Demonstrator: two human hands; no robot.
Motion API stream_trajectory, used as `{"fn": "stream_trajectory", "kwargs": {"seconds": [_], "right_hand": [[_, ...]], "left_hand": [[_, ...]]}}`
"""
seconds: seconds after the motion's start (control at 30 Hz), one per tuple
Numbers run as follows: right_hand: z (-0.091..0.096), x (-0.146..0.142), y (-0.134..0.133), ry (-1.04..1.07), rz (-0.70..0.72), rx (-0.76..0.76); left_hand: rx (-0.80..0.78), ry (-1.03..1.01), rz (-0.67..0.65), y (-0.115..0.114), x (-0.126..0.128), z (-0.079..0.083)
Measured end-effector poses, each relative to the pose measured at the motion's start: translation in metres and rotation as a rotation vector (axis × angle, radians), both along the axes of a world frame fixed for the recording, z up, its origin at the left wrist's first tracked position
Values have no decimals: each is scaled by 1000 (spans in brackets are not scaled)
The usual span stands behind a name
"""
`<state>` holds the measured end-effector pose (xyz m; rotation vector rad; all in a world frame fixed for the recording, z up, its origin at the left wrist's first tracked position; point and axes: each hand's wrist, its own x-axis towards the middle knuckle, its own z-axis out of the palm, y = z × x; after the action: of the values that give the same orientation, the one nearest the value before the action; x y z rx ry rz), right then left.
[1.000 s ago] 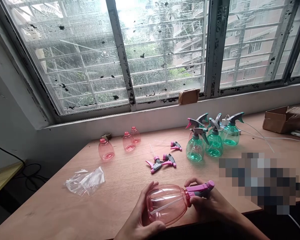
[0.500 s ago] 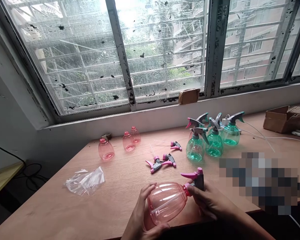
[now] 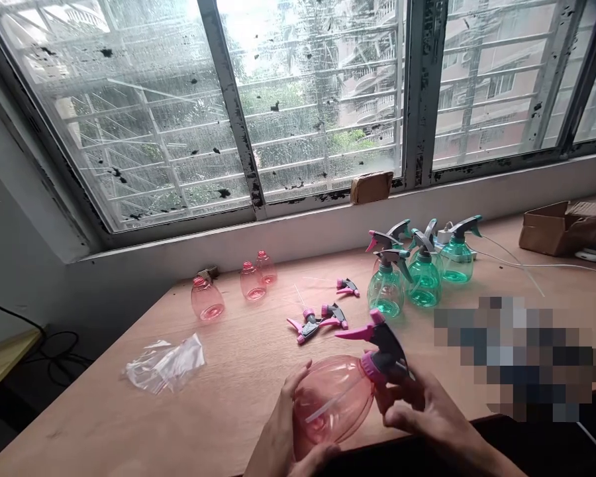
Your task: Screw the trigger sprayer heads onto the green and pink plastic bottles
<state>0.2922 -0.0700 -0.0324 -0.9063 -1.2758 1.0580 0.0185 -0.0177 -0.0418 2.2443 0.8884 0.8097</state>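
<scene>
A pink transparent spray bottle (image 3: 335, 397) is tilted over the table's front edge, its neck to the right. My left hand (image 3: 283, 424) is closed around its base end, thumb below and fingers above. On the neck sits a grey spray head (image 3: 390, 348) with a pink collar and trigger, and its clear tube shows inside the bottle. My right hand (image 3: 427, 411) is at the spray head, fingers curled against its underside near the neck and thumb lower, off the collar. Fingertip contact is partly hidden. Beyond the bottle lie loose pink-and-grey spray heads (image 3: 308, 326).
Headless pink bottles (image 3: 207, 301) stand at the back left, near a crumpled clear plastic bag (image 3: 166, 364). Green spray bottles (image 3: 424, 281) cluster at the back right. Farther right are an open cardboard box (image 3: 561, 232), a white cable (image 3: 526, 265) and a blurred patch.
The spray head has turned, its trigger now higher and more toward the camera. My right thumb has come off the collar and moved down. My left hand keeps holding the bottle.
</scene>
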Motion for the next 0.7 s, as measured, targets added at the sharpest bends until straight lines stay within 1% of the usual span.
{"fn": "stream_trajectory", "kwargs": {"seconds": [0.07,0.1,0.2,0.3,0.33,0.4,0.5,0.57,0.7], "right_hand": [[3,-2,-8,-168,-76,92],[6,-4,-11,-262,-92,128],[16,-9,-15,-466,-43,201],[25,-15,-15,-545,-3,235],[26,-15,-13,-559,-13,225],[25,-13,-10,-582,-74,152],[18,0,-1,-630,-236,25],[13,10,4,-689,-309,8],[2,19,11,-776,-354,10]], "left_hand": [[82,48,-29,1,1,-1],[124,72,-51,1,2,-2],[196,210,-108,2,5,-1],[227,390,-128,1,9,2],[242,437,-129,1,10,3],[269,503,-131,0,12,6],[301,556,-160,0,14,10],[322,568,-180,1,14,12],[354,516,-184,2,12,12]]}}
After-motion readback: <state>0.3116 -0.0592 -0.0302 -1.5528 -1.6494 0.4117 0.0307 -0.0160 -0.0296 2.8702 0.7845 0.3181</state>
